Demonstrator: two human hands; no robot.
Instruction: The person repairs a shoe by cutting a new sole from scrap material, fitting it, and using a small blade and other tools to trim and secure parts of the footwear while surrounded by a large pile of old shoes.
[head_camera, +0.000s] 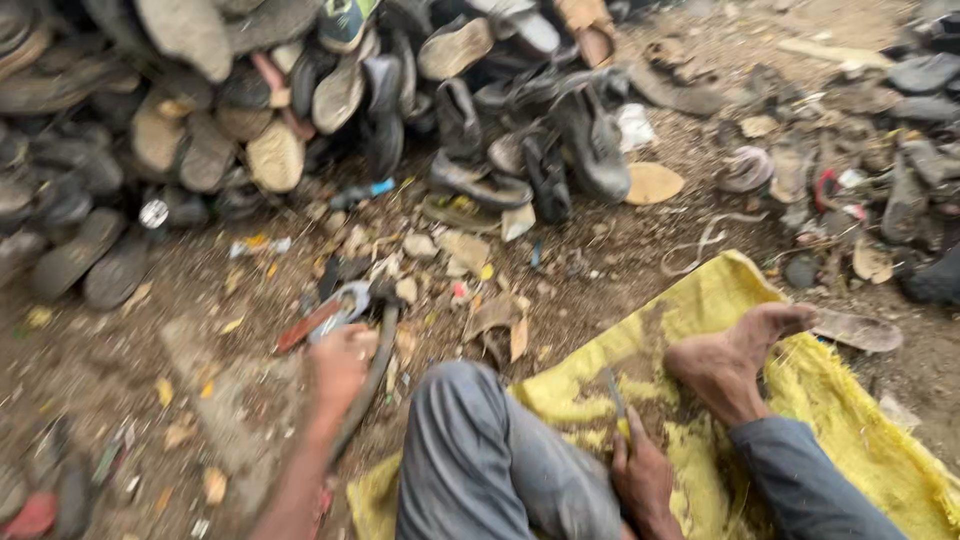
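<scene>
My left hand (338, 368) reaches out over the dirt and grips a dark hammer-like tool (372, 350) by its curved handle. A grey and red shoe piece (328, 315) lies at the hand's fingertips. My right hand (640, 478) rests on the yellow sack (860, 420) and holds a thin knife (616, 400) with a yellow grip, blade pointing up. My bent knee in grey trousers (480, 450) sits between both hands, and my bare foot (735, 355) lies on the sack.
A big pile of worn shoes and soles (400, 90) fills the far side. More old footwear (900, 170) lies at the right. Stones, scraps and a tan sole (652, 183) are scattered on the dirt ground.
</scene>
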